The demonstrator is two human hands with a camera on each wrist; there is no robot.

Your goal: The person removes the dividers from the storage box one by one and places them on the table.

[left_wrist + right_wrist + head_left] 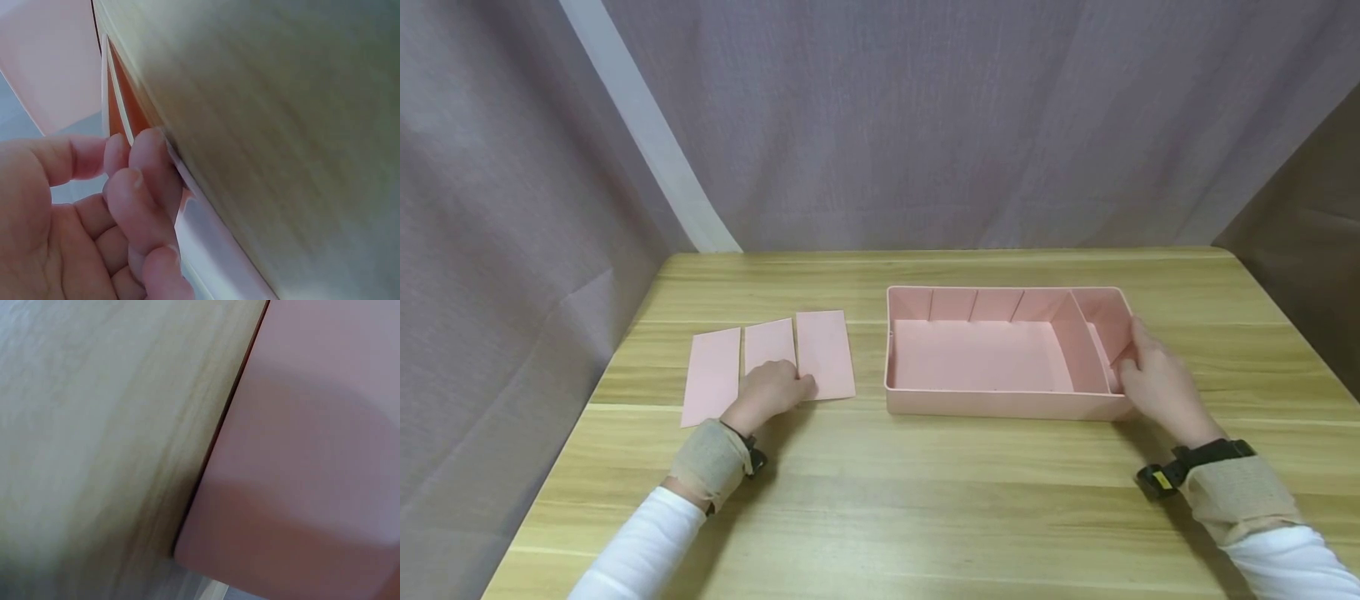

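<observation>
Three flat pink rectangular panels lie side by side on the left: a left panel, a middle panel and a right panel. My left hand covers the near end of the middle one, and its thumb and fingers pinch a panel edge that stands slightly off the wood in the left wrist view. To the right sits a long pink box with one upright divider in it. At its right end wall, my right hand grips the box, thumb inside. The right wrist view shows only a pink surface beside wood.
The box stands on a wooden table, with thin upright ribs along its back wall. A grey curtain hangs behind the table and on the left. Black straps with cameras sit on both wrists.
</observation>
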